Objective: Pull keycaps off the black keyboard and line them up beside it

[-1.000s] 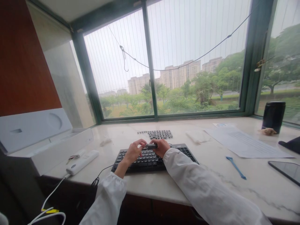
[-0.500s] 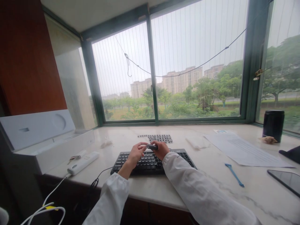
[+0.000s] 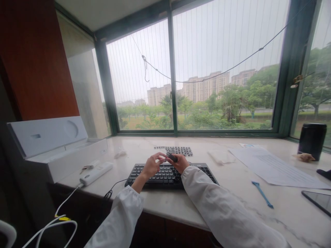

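Observation:
A black keyboard (image 3: 165,176) lies on the marble counter (image 3: 181,203) in front of me. Both hands hover just above its upper middle. My right hand (image 3: 180,163) pinches a long dark keycap (image 3: 171,157), tilted with its left end up. My left hand (image 3: 152,165) is beside it, fingers curled and reaching toward the keycap's left end; whether it touches is unclear. Behind the keyboard, a cluster of loose dark keycaps (image 3: 177,150) is laid out in rows on the counter.
A white open box (image 3: 55,148) and a white power strip (image 3: 95,173) with cables stand at left. Paper sheets (image 3: 274,167), a blue keycap puller (image 3: 262,194), a phone (image 3: 319,201) and a black cylinder (image 3: 311,138) lie at right. Windows close off the back.
The long keycap, held level between both hands a second ago, is now tilted in my right hand, and my left fingers have loosened from its end. The camera has drifted slightly.

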{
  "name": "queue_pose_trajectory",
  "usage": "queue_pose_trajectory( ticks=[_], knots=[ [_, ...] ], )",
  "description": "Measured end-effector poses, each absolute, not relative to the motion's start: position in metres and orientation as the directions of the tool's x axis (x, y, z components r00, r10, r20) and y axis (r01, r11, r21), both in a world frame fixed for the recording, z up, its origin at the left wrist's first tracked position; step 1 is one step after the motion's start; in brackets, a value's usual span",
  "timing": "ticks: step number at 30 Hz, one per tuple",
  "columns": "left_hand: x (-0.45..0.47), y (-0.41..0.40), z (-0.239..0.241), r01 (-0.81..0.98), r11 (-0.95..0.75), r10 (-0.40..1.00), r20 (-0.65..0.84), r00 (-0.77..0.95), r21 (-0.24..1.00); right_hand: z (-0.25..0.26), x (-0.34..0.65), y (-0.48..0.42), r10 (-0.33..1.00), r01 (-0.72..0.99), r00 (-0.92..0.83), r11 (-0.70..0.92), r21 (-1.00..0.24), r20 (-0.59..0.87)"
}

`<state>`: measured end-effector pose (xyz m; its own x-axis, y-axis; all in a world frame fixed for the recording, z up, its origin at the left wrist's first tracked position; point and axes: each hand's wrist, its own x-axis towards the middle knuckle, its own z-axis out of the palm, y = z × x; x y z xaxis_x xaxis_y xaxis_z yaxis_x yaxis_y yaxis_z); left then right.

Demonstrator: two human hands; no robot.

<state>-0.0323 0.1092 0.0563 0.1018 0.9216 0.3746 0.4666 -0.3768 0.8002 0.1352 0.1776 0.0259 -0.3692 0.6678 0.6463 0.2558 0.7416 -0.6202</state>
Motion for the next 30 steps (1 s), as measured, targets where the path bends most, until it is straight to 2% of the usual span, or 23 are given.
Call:
queue_pose_trajectory(
  ticks=[4, 8, 14, 18, 23, 30],
  knots=[
    [-0.03, 0.111, 0.054, 0.373, -0.357, 0.934, 0.331, 0.133, 0.856, 0.026, 0.135, 0.178, 0.695, 0.117, -0.357, 0.696, -0.708, 0.624],
    [-0.029, 0.113, 0.054, 0.289, -0.337, 0.941, 0.311, 0.135, 0.896, 0.029, 0.137, 0.179, 0.729, 0.082, -0.391, 0.635, -0.768, 0.561],
    [-0.029, 0.114, 0.052, 0.14, -0.271, 0.955, 0.248, 0.164, 0.952, 0.036, 0.143, 0.177, 0.697, 0.024, -0.48, 0.617, -0.786, 0.533],
    [-0.031, 0.116, 0.049, 0.096, -0.24, 0.962, 0.224, 0.156, 0.966, 0.036, 0.143, 0.177, 0.696, 0.072, -0.499, 0.627, -0.776, 0.516],
    [-0.029, 0.116, 0.048, 0.156, -0.26, 0.962, 0.242, 0.128, 0.953, 0.033, 0.142, 0.182, 0.744, 0.11, -0.426, 0.607, -0.787, 0.514],
    [-0.03, 0.121, 0.052, 0.358, -0.375, 0.922, 0.382, 0.054, 0.855, 0.031, 0.143, 0.184, 0.797, 0.121, -0.386, 0.544, -0.83, 0.466]
  ],
)
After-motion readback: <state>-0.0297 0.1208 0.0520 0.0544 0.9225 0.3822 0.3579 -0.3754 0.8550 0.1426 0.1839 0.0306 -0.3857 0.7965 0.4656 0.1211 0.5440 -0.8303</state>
